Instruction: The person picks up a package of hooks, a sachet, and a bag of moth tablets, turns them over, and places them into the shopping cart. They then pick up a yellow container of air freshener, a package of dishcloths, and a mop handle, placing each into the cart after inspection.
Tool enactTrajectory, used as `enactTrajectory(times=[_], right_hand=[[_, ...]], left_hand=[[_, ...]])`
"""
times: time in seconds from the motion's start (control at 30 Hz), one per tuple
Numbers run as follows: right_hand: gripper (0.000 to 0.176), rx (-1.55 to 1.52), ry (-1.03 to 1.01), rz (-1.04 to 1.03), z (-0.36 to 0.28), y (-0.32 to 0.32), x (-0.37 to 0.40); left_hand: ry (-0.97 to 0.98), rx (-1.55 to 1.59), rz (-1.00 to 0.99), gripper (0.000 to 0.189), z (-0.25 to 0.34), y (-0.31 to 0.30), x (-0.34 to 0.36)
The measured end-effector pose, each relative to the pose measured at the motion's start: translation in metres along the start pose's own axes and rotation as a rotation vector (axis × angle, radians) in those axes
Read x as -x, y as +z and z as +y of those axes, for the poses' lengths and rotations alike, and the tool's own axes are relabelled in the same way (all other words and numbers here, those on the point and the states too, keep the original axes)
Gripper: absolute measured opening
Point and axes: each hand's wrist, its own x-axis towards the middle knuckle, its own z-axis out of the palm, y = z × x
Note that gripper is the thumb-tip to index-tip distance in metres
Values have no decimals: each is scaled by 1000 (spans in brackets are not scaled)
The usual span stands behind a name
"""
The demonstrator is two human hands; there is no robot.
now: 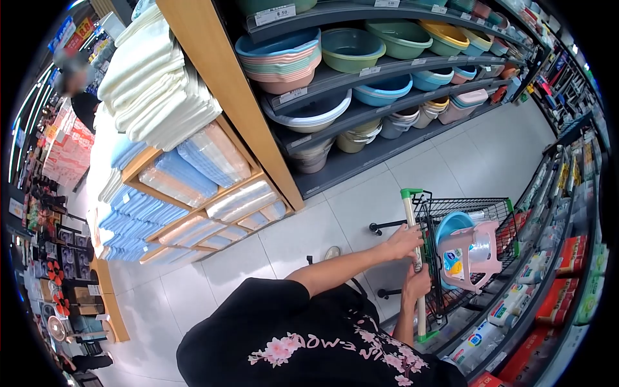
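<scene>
A shopping cart [471,208] with a black wire basket stands in front of me, its pale handle [409,209] capped in green at both ends. My left hand [405,242] is closed round the middle of the handle. Close beside it, my right hand [416,282] grips the same bar. Inside the basket lie a blue basin [455,222] and a pink plastic stool [461,271] tipped on its side, with a colourful label on it. A clear plastic-wrapped item [480,250] shows by the stool; its kind cannot be made out.
Grey shelves [361,77] hold stacked basins and buckets. White and blue towels [155,84] fill a wooden rack [258,174] on the left. Packaged goods [509,306] line a curved shelf close along the cart's right side. Pale floor tiles [361,187] run between. Another person [80,106] stands far left.
</scene>
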Motion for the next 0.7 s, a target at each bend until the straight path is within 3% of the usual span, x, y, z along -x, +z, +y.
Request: enactTrajectory(times=[0.53, 0.7], right_hand=[[29, 2, 41, -91, -10, 8, -52], [32, 2, 9, -106, -12, 13, -66]], left_hand=[[-85, 1, 76, 54, -5, -12, -8], [-272, -18, 180, 66, 1, -9, -6]])
